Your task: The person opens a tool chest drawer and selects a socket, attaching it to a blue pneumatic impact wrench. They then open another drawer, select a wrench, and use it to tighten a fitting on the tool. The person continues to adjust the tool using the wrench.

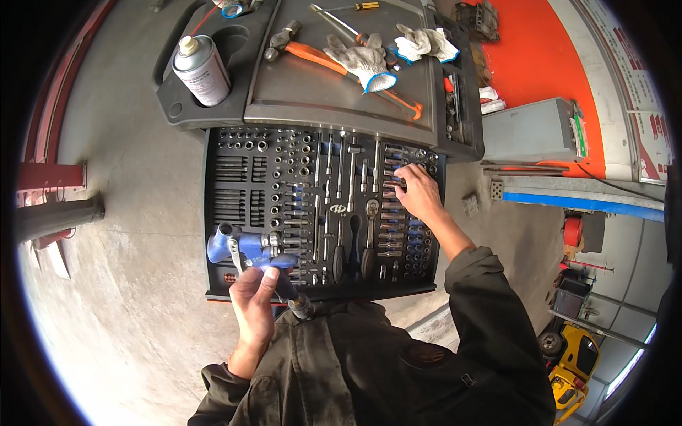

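Observation:
My left hand (pixel 256 298) is closed around a blue pistol-shaped air impact wrench (pixel 250 245), held over the near left corner of an open tool drawer (pixel 241 285). A metal fitting (pixel 302 307) shows at the end of its grip, close to my jacket. Over the drawer's right part, my right hand (pixel 420 193) reaches into a row of long sockets (pixel 392 226), thumb and fingers curled at one socket's end. Ratchets (pixel 370 234), extension bars (pixel 340 167) and several bits (pixel 229 204) lie in the drawer's black foam.
On the cabinet top (pixel 284 92) above the drawer lie an orange-handled hammer (pixel 312 55), work gloves (pixel 362 62) and a screwdriver (pixel 341 23). A spray can (pixel 202 71) stands in the left holder. A grey metal box (pixel 529 131) is at the right; a red lift post (pixel 50 175) stands at the left.

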`<act>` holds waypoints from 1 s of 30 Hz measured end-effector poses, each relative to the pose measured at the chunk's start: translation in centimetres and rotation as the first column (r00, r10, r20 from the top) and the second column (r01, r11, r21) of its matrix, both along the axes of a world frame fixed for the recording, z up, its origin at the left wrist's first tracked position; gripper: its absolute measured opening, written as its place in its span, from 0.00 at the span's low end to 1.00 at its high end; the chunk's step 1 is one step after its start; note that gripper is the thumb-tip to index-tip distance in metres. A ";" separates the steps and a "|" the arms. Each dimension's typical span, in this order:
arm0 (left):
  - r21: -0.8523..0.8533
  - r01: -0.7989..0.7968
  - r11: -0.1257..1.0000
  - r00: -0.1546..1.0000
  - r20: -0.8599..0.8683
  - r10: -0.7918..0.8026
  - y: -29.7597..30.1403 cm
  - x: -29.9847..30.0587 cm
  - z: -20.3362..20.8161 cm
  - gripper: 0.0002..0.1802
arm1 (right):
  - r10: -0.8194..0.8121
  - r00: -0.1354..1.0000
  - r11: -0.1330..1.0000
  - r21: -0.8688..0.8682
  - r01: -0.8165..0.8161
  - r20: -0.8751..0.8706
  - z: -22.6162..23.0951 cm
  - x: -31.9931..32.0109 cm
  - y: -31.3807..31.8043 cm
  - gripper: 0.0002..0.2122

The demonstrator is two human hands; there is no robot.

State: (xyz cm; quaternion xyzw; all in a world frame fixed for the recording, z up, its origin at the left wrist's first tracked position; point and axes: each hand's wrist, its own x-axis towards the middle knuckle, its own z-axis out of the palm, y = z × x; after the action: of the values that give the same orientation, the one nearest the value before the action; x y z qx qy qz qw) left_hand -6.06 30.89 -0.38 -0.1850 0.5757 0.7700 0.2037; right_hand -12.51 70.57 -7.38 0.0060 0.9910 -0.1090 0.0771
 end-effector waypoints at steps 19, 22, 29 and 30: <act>-0.066 0.028 0.997 0.999 0.020 -0.027 0.5 -1.0 1.4 0.12 | 0.110 0.980 0.984 0.158 -0.084 -0.165 -2.6 -0.4 -0.9 0.12; -0.053 0.008 0.999 1.000 0.010 -0.007 0.6 -0.7 1.0 0.12 | 0.111 0.971 0.981 0.180 -0.073 -0.210 -3.0 -1.0 -1.1 0.12; -0.008 0.002 1.000 1.000 0.016 -0.002 0.3 -0.5 1.2 0.12 | 0.092 0.978 0.979 0.198 -0.055 -0.185 -3.4 -1.8 -1.0 0.09; -0.005 -0.009 1.000 1.000 0.020 0.009 0.3 -0.5 1.3 0.12 | 0.094 0.978 0.979 0.193 -0.057 -0.186 -3.4 -1.9 -0.9 0.09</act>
State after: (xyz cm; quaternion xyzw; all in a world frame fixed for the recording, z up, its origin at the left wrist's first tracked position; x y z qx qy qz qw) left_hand -6.60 31.23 0.93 -0.1960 0.5747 0.7675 0.2056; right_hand -14.41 69.70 -10.81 -0.0354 0.9992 -0.0126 -0.0168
